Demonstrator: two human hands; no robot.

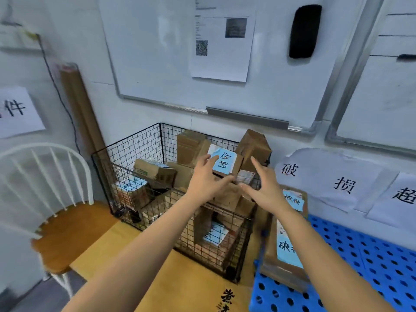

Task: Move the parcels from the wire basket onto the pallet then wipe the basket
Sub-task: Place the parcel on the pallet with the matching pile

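The left hand's fingers [211, 158] are straight and spread, their tips at the left edge of the blue label on the top parcel [227, 164]. The thumb reaches along below the parcel's front edge. I cannot tell whether they touch it. The right hand's fingers [255, 162] are also spread and grip nothing, with the index raised beside the parcel's right side and the thumb pointing toward the left thumb.

The left hand [206, 181] and right hand [266, 190] frame the parcel, both forearms stretched forward over the wire basket [135, 145]. The basket stands on a tan sheet [157, 255], filled with cardboard parcels. Just right of it lies the blue pallet [364, 255], carrying 2 labelled parcels [289, 248] at its left edge. A white chair [67, 221] stands to the basket's left.
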